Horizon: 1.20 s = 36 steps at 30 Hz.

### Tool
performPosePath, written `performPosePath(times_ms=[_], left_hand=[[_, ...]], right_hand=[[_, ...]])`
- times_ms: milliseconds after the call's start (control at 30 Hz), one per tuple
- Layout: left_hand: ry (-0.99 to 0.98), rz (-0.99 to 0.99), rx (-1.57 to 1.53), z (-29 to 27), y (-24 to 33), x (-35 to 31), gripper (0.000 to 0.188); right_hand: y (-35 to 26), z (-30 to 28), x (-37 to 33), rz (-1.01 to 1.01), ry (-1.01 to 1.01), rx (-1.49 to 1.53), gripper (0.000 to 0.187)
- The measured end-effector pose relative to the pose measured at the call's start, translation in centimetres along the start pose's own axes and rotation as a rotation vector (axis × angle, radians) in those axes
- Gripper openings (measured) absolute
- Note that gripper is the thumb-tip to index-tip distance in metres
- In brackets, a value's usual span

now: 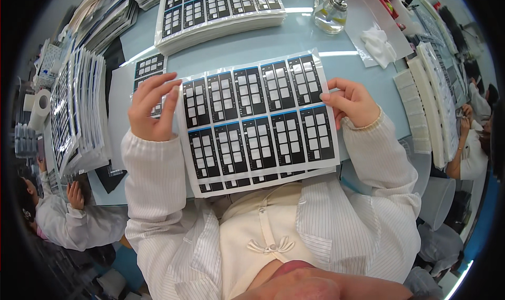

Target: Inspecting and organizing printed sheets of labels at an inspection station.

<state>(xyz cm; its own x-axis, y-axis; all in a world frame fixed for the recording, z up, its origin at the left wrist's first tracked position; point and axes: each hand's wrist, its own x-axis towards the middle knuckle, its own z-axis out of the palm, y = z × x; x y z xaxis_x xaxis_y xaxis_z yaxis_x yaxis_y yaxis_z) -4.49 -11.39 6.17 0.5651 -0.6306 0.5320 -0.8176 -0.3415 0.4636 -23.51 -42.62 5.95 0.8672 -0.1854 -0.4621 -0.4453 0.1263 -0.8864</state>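
A white sheet printed with rows of black label panels, each with pale squares and a blue top edge, is held up over the near side of the table. My right hand pinches its right edge between thumb and fingers. Beside the upper left corner, my left hand has its fingers apart, the tips close to the sheet's edge; whether they touch it is unclear. Below the lower edge shows a strip of another similar printed sheet. Behind my left hand lies a smaller dark-printed sheet, partly covered.
A thick stack of printed sheets stands at the far side. Further right are a glass bottle with a metal top and a crumpled white cloth. Paper piles line the left; white strips the right. Co-workers sit on both sides.
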Motion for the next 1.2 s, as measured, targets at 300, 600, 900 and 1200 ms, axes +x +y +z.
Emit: performPosePath(times_ms=[300,600,900,1200], left_hand=[[0.085,-0.208,-0.038,-1.4,-0.9,-0.9,0.015],[0.151,-0.163,-0.081,-1.7,-0.9,-0.9,0.012],[0.229,-0.075,-0.002,-1.0,-1.1,-0.8,0.015],[0.084,0.005,0.047,-0.7,-0.7,-1.0,0.015]], right_hand=[[-0.5,0.0,0.1,-0.100,-0.008,-0.043,0.021],[-5.5,-1.0,7.4,-0.473,-0.047,-0.054,0.031],[-11.4,-1.0,21.1,-0.562,0.092,0.077,0.028],[-12.5,-0.6,25.5,-0.426,0.205,-0.217,0.031]])
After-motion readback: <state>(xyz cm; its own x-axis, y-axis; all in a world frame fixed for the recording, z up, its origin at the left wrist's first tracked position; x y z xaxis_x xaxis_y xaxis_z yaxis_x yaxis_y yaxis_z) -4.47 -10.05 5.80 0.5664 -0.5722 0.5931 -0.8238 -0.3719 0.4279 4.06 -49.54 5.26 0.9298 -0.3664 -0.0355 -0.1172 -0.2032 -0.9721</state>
